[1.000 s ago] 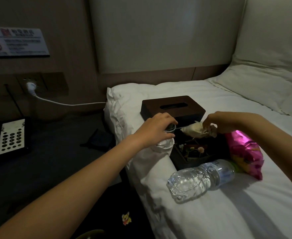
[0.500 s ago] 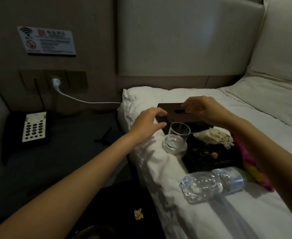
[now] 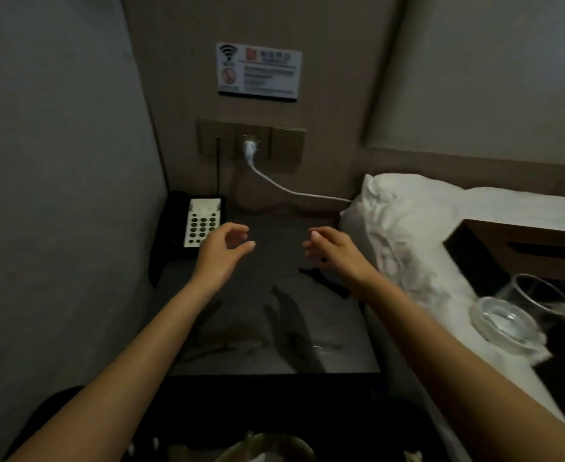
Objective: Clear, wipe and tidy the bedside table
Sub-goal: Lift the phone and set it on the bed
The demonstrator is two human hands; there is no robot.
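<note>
Bedside worktop (image 3: 267, 328), dark-surfaced, fills the centre of the head view, set in the corner between a grey side wall on the left and the bed (image 3: 507, 208) on the right. Both forearms reach forward over it. Left hand (image 3: 222, 250): raised above the rear of the worktop, fingers loosely curled, holding nothing, just right of the telephone (image 3: 201, 226). Right hand (image 3: 332, 251): likewise above the worktop, fingers relaxed and partly curled, holding nothing, facing the left hand across a gap. Telephone: black body with pale keypad, at the rear left corner of the worktop against the wall. A small dark object (image 3: 327, 283) lies on the worktop beneath the right wrist; its nature cannot be told. Wall behind: a socket panel (image 3: 251, 141) with a white plug (image 3: 249, 150) inserted, its white cable (image 3: 294, 191) running right toward the bed; above it, a printed notice (image 3: 259, 71) bearing a Wi-Fi symbol. On the white bedding at right: a dark wooden tissue box (image 3: 507, 248), and nearer the camera a clear drinking glass (image 3: 537, 295) standing just behind a glass ashtray (image 3: 504, 325). Motion blur softens the right edge.
</note>
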